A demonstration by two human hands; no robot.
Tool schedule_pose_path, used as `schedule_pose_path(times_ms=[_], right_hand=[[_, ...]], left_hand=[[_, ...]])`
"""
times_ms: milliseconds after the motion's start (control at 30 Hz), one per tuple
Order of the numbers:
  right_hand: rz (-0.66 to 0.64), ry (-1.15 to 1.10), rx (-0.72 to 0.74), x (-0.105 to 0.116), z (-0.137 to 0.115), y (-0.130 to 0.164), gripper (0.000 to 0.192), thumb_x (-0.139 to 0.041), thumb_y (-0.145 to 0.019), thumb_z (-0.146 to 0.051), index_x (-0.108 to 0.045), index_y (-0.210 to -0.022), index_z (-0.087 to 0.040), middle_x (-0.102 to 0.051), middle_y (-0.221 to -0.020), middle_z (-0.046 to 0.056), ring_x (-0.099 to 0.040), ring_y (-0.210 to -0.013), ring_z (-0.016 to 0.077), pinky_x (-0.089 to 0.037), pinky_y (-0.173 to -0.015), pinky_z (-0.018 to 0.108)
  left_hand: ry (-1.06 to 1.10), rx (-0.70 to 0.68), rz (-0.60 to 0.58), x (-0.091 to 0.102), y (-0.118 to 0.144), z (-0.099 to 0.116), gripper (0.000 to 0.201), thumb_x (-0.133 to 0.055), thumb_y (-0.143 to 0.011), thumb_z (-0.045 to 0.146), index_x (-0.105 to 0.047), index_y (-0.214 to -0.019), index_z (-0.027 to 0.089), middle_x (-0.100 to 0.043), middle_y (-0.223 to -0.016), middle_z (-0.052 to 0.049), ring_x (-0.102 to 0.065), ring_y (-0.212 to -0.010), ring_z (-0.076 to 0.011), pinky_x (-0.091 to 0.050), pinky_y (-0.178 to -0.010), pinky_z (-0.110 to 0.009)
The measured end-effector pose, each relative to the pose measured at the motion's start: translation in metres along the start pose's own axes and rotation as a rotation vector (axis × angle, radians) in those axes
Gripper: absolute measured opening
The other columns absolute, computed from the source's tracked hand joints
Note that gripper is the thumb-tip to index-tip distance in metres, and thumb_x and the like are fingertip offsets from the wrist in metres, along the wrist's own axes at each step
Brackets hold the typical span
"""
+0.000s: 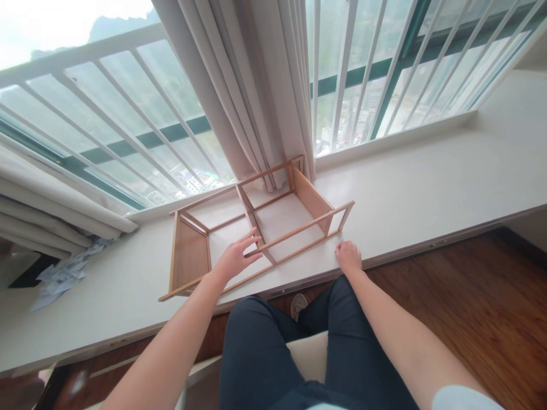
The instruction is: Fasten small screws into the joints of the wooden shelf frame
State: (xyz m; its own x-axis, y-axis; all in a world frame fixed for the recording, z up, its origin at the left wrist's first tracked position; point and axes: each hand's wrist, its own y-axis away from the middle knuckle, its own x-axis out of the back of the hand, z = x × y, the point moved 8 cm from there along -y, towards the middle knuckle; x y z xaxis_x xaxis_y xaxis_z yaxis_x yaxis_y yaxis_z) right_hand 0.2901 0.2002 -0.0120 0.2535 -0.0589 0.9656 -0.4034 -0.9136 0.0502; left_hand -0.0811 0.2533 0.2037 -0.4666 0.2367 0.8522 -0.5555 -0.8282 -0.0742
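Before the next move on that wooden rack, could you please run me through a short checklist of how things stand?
1. Rack lies on its side on the sill: ok.
2. Left hand on the rack: ok, open, fingers spread over a middle rail.
3. Right hand gripping the rack: not ok, it rests closed on the sill just short of the front rail.
4. Rack free of the curtain: not ok, its far corner sits against the hem.
5. Joints tight: cannot tell.
6. Papers away from the rack: ok, far left.
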Motion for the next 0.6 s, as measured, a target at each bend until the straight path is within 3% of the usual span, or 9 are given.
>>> schedule_pose_path(times_ms=[300, 600], right_hand=[[-0.078, -0.114, 0.163, -0.006, -0.011, 0.001, 0.017, -0.05, -0.096, -0.011, -0.067, -0.092, -0.013, -0.069, -0.092, 0.014, -0.06, -0.091, 0.0241, -0.04, -0.082, 0.032], [-0.098, -0.219, 0.349, 0.004, -0.028, 0.033, 0.022, -0.05, -0.09, -0.006, -0.063, -0.101, -0.019, -0.069, -0.1, 0.007, -0.061, -0.098, 0.02, -0.041, -0.083, 0.028]], left_hand=[[-0.031, -0.014, 0.014, -0.002, 0.007, 0.005, 0.049, -0.067, -0.089, 0.048, -0.068, -0.133, 0.027, -0.05, -0.156, -0.008, -0.062, -0.131, -0.0301, -0.049, -0.113, -0.041], [-0.056, -0.021, -0.01, -0.002, 0.018, 0.01, 0.055, -0.066, -0.089, 0.059, -0.067, -0.135, 0.028, -0.052, -0.155, -0.008, -0.058, -0.135, -0.0302, -0.045, -0.117, -0.043]])
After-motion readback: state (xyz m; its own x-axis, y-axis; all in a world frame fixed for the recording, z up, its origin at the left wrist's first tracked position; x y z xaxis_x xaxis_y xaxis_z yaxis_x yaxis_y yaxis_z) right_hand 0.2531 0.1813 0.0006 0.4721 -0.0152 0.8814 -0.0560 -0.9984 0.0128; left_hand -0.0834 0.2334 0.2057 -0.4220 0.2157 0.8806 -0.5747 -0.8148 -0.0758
